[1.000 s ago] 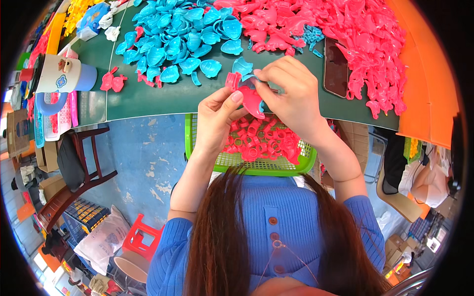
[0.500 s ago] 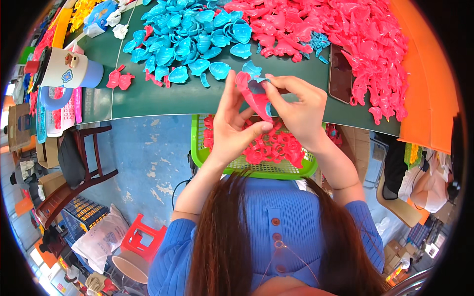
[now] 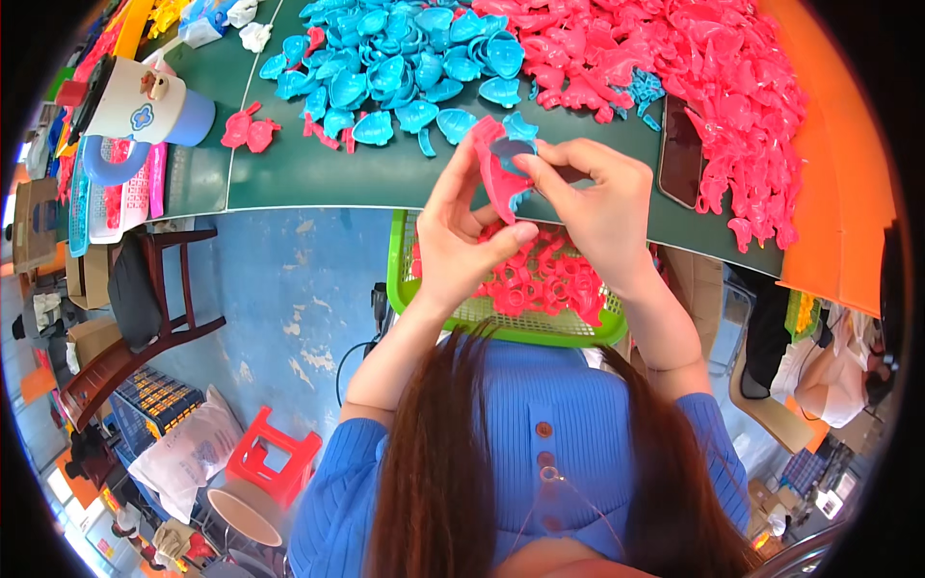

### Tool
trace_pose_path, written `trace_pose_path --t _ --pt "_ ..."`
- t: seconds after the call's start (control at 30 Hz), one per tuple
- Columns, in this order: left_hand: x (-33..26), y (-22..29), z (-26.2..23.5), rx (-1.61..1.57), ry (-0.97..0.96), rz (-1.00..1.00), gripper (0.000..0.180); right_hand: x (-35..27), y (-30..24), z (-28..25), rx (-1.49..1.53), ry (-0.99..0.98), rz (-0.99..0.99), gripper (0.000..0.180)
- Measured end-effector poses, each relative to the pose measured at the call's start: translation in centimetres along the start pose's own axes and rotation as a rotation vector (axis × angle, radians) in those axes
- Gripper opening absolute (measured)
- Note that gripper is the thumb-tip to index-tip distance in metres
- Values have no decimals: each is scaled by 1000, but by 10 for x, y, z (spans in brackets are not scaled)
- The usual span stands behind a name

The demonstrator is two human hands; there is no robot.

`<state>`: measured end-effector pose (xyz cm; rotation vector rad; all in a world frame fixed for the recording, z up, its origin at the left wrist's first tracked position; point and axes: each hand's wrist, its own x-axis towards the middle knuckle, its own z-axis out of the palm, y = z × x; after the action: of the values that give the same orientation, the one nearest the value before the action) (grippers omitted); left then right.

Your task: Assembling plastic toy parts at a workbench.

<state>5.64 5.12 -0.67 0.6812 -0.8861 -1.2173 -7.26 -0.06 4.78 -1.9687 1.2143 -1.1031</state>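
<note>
Between both hands, over the table's front edge, a pink curved plastic piece (image 3: pixel 494 183) stands tilted. My left hand (image 3: pixel 464 226) grips it by its edge, fingers behind and thumb at the lower end. My right hand (image 3: pixel 602 202) pinches a blue plastic shell piece (image 3: pixel 513 149) against the pink one; part of it is hidden by the fingers. Beyond the hands lies a heap of blue shell-shaped pieces (image 3: pixel 385 72). Below them, a green basket (image 3: pixel 396 275) holds pink ring-like pieces (image 3: pixel 544 279).
A large heap of pink plastic pieces (image 3: pixel 742 116) covers the table's right side. A phone (image 3: pixel 679 159) lies beside it. Two joined pink pieces (image 3: pixel 251 129) and a white-and-blue mug (image 3: pixel 145 111) are at left. Below stand a wooden chair (image 3: pixel 169 332) and a red stool (image 3: pixel 275 458).
The view has shifted slightly, so the table's things sit a little farther right. Both hands keep hold of the pieces, with the pink one turned a little.
</note>
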Motion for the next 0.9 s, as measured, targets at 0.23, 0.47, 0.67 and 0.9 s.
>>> trace_pose_path --t 0.23,0.47,0.67,0.9 --pt "4 9 -23 -185 92 -158 69 3 6 14 151 -59 51 8" --pt "2 15 -62 -236 181 -169 56 -27 22 35 87 -64 -132 12" --pt "4 24 -74 -212 154 -158 60 -83 70 88 -338 -567 -304 30" --pt "-2 21 -78 -225 120 -225 67 -88 90 94 -512 -676 -438 24"
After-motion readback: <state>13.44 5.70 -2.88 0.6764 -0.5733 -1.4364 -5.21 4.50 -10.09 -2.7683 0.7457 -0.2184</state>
